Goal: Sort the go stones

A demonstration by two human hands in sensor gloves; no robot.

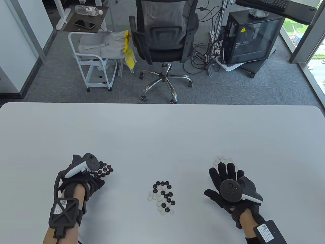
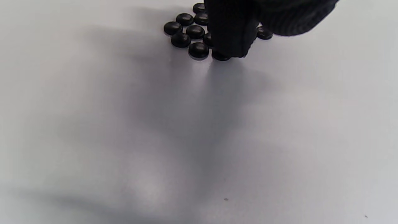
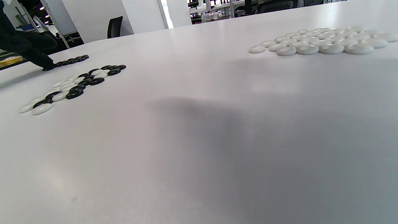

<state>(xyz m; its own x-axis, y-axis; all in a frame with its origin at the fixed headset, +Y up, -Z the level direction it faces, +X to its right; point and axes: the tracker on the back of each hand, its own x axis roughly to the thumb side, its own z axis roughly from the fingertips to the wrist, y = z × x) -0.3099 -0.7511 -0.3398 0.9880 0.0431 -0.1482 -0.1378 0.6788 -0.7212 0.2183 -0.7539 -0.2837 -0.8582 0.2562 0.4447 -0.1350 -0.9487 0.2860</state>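
At the lower middle of the desk (image 1: 162, 132), a mixed heap (image 1: 162, 197) is sitting unsorted; I am counting roughly thirteen black stones and about ten white ones in it, touching in a loose column.

Over at the lower left, the left hand (image 1: 83, 178) is reaching down onto the black pile (image 1: 105, 169). About a dozen black stones are showing beside the tracker, with more hiding under the glove. In the left wrist view a fingertip (image 2: 231, 40) is pressing at the near edge of that cluster, right on a black stone (image 2: 220, 56). Whether the grip is actually pinching it, I cannot tell.

At the lower right, the right hand (image 1: 228, 185) is lying flat with fingers spread and straight, its grip wide and holding nothing. Its fingertips are overlapping the near edge of the white pile (image 1: 224, 160), which the right wrist view is showing as about twenty white stones packed in one flat patch.

That is making three groups, all well apart.
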